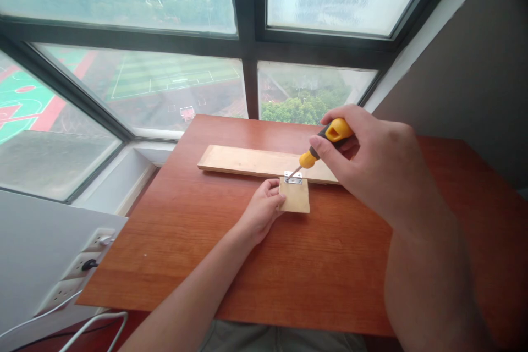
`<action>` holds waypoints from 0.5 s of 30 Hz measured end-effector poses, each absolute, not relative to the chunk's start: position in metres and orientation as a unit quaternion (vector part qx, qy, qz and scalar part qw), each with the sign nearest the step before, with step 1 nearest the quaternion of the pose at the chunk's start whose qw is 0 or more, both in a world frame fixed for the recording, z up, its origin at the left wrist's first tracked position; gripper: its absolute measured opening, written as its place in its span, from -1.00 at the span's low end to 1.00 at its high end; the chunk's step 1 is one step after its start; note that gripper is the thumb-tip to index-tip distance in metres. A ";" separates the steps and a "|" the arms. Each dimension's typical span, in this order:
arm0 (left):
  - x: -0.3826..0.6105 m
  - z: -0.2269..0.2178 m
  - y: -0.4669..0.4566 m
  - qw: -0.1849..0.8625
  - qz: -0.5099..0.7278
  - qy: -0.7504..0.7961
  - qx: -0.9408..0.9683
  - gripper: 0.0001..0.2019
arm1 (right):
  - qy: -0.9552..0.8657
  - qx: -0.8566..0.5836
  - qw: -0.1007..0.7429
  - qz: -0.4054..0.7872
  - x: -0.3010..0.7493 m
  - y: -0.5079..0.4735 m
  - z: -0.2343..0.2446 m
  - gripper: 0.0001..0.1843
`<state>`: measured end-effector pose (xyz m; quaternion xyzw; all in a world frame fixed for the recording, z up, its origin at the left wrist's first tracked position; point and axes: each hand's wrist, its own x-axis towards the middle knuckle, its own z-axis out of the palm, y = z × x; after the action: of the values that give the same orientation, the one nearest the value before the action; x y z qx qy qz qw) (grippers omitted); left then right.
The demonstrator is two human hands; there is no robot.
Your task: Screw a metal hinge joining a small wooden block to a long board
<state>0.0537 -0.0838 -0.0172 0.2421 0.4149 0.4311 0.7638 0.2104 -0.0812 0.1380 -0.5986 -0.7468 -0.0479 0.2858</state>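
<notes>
My right hand (363, 148) is closed around the yellow and black handle of a screwdriver (308, 159), which slants down to the left. Its tip meets a small silver hinge (295, 177) near the left end. One leaf of the hinge lies on a small square wooden board (296, 198); the other reaches the edge of a long wooden plank (243, 159) behind it. Between thumb and fingers, my left hand (266, 206) grips the square board by its left side. The plank's right end is hidden behind my right hand.
All of this is on a reddish-brown wooden table (181, 220) against large windows (177, 74). At the lower left, wall sockets (84, 265) hold plugs, with a white cable (45, 313) nearby. A grey wall (466, 77) rises on the right.
</notes>
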 end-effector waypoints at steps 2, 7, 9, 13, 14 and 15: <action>0.054 -0.017 -0.084 0.764 0.432 0.413 0.243 -0.65 | -0.746 -0.599 0.287 -0.047 0.211 -0.081 0.138 -0.75; 0.054 -0.017 -0.084 0.764 0.432 0.415 0.240 -0.65 | -0.753 -0.588 0.294 -0.041 0.210 -0.082 0.138 -0.78; 0.054 -0.016 -0.084 0.765 0.433 0.412 0.239 -0.66 | -0.758 -0.580 0.296 -0.039 0.209 -0.083 0.138 -0.78; 0.054 -0.016 -0.084 0.765 0.433 0.411 0.241 -0.66 | -0.758 -0.588 0.279 -0.042 0.207 -0.083 0.137 -0.76; 0.054 -0.016 -0.084 0.765 0.433 0.412 0.242 -0.66 | -0.756 -0.595 0.270 -0.047 0.207 -0.083 0.136 -0.75; 0.054 -0.016 -0.084 0.764 0.433 0.412 0.243 -0.66 | -0.752 -0.602 0.262 -0.054 0.206 -0.083 0.135 -0.74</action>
<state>0.0540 -0.0843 -0.0156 0.2431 0.4120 0.4327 0.7642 0.2060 -0.0830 0.1351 -0.6021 -0.7523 -0.0544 0.2621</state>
